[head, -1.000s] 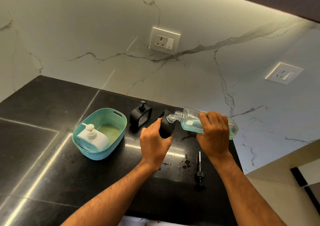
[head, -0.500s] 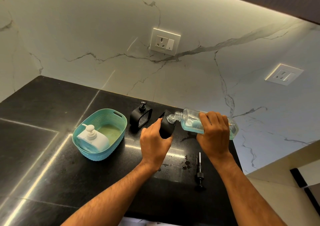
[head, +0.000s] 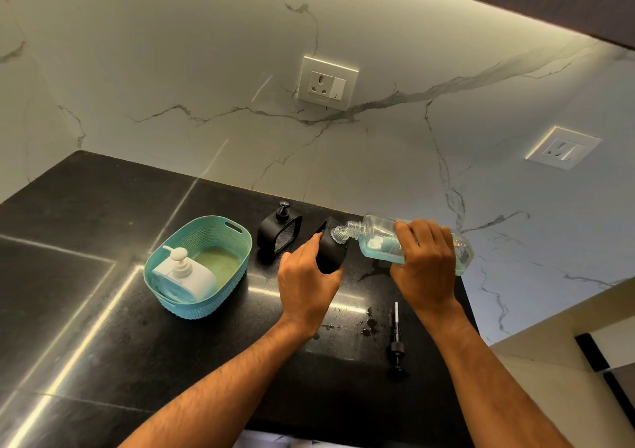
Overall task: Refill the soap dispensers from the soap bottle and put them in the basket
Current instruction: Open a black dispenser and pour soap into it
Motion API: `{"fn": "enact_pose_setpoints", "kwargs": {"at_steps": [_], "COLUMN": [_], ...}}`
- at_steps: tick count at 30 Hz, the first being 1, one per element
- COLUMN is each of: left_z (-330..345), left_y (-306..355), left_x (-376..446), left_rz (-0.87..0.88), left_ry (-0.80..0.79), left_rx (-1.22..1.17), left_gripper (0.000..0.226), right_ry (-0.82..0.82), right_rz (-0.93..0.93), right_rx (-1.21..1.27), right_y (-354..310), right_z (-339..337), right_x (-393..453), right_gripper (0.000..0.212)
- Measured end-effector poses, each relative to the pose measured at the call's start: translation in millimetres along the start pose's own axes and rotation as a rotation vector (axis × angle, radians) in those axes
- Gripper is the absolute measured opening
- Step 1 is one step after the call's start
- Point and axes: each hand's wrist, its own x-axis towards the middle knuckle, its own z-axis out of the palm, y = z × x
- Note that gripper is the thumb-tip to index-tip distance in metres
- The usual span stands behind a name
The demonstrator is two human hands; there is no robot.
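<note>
A: What is the right hand doing?

B: It is wrapped around the clear soap bottle, fingers curled over the top. The bottle lies almost level, its open neck to the left, with pale blue soap pooled along its lower side.

A: And the left hand?

B: It is closed around a black dispenser with no pump on it, tilted so its mouth meets the bottle's neck. Both are held above the worktop, near its back edge and toward the right end.

A: Where is that dispenser's pump?

B: A black pump with its thin tube lies flat on the worktop by the right edge, between the two forearms and nearer the right one. A few wet spots sit just left of it.

A: The other dispensers?

B: A second black dispenser, pump on, stands upright near the back edge, between the held one and the basket. The teal basket sits left of it, well in from the edges, with a white dispenser inside its near end.
</note>
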Motion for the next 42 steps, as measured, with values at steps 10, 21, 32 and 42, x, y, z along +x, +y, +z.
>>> {"fn": "enact_pose_setpoints", "kwargs": {"at_steps": [10,21,32,42], "left_z": [0.0,0.2,0.7,0.8], "left_y": [1.8,2.7,2.9,2.4], "left_x": [-0.7,-1.7,-2.8,-3.4], "left_rz": [0.012,-0.008,0.002,-0.011], "left_ry": [-0.003,-0.017,-0.019,-0.032], "left_rx": [0.011,0.012,0.016,0.019], "left_gripper": [0.054,0.053,0.051,0.052], "right_ry": [-0.006,-0.007,-0.014,-0.009], "right_rz": [-0.009,-0.014,-0.018,-0.017], "right_rx": [-0.008,-0.006,-0.012,-0.015], "right_y": [1.3,2.8,3.3,1.8], "right_z": [-2.1,-2.1,-4.7,-4.2], "right_x": [0.7,0.8,0.6,1.0], "right_gripper": [0.061,0.061,0.061,0.06]}}
